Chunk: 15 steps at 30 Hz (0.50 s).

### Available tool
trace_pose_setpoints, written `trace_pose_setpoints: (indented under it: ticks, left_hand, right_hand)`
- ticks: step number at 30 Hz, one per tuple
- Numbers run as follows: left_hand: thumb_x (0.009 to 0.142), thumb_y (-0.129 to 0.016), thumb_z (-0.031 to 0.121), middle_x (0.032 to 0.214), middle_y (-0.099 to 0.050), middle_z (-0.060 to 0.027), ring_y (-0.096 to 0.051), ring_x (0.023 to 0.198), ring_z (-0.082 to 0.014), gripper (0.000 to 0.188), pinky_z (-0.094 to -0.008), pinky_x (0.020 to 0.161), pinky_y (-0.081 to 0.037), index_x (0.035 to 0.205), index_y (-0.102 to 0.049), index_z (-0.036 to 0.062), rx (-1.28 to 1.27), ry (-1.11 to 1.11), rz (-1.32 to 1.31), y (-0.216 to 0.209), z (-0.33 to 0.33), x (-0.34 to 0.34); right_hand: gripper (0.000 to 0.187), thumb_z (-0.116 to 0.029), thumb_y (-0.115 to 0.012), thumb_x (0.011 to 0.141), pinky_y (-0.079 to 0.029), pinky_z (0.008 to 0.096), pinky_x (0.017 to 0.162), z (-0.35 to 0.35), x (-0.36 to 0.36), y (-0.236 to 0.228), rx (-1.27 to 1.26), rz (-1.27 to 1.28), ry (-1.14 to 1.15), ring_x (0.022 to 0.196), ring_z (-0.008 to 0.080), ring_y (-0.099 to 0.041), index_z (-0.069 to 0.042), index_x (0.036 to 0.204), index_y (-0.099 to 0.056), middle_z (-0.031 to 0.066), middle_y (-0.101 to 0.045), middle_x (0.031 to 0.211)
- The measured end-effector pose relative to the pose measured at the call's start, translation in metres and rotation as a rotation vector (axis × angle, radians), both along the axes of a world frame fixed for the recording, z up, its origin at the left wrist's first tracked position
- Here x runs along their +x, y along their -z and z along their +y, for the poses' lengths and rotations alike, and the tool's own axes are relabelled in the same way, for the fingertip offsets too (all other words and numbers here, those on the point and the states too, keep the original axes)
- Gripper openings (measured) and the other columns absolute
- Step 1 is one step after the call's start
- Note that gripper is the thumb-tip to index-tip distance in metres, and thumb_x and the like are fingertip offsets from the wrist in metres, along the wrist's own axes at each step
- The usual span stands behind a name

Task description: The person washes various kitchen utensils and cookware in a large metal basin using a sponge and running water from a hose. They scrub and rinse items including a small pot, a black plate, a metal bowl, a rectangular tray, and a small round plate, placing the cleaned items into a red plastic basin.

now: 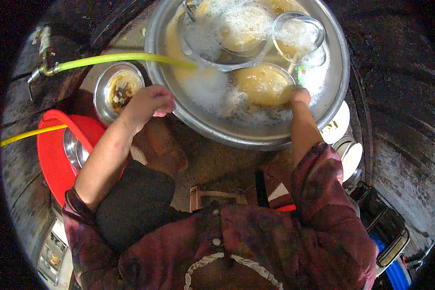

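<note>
A large metal basin [155, 72] holds foamy, yellowish water and several dishes. My right hand [301, 96] reaches into it, fingers closed at the right edge of a round metal bowl [266, 84] that lies partly under the water. Suds and water hide some of its fingers. Just above that hand floats a small green and white thing, its kind unclear. My left hand [152, 104] hovers outside the basin's left rim with curled fingers; the inside of its grip is hidden. Beside it on the floor stands a metal bowl [99, 99] with brown liquid and scraps.
A yellow-green hose [116, 57] runs from a wall tap [47, 70] into the basin. At my left is a red tub [50, 159] with a metal bowl [73, 147] inside. White dishes [351, 157] stack at the right of the basin, near dark walls.
</note>
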<state>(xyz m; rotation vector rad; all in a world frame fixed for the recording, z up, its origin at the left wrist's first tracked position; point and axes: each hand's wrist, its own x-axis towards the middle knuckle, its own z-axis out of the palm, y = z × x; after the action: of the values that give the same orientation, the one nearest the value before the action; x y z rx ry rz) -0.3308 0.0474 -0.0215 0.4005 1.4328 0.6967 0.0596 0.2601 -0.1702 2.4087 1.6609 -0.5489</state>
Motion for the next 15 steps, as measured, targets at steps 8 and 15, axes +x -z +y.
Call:
trace_pose_setpoints:
  ticks: [8,15]
  left_hand:
    - [0.083,-0.05,0.015,0.079,-0.058,-0.003,-0.057,0.073,-0.0119,0.009,-0.0231,0.064,-0.045,0.089,-0.052,0.0074,0.002,0.04,0.013,0.001,-0.002,-0.002]
    - [0.084,-0.051,0.017,0.082,-0.058,-0.0019,-0.057,0.076,-0.0117,0.011,-0.024,0.066,-0.045,0.089,-0.052,0.0079,0.007,0.078,0.029,0.0,-0.001,0.0]
  right_hand:
    - [0.034,-0.029,-0.059,0.067,-0.044,0.0339,0.08,0.02,0.028,0.003,-0.097,-0.101,-0.169,0.093,0.0283,-0.057,-0.003,0.09,-0.062,0.0159,-0.06,0.095]
    - [0.02,-0.019,-0.058,0.066,-0.046,0.0389,0.074,0.063,0.018,-0.09,0.147,-0.139,-0.498,0.082,0.0331,-0.058,-0.004,0.079,-0.062,0.0201,-0.06,0.084]
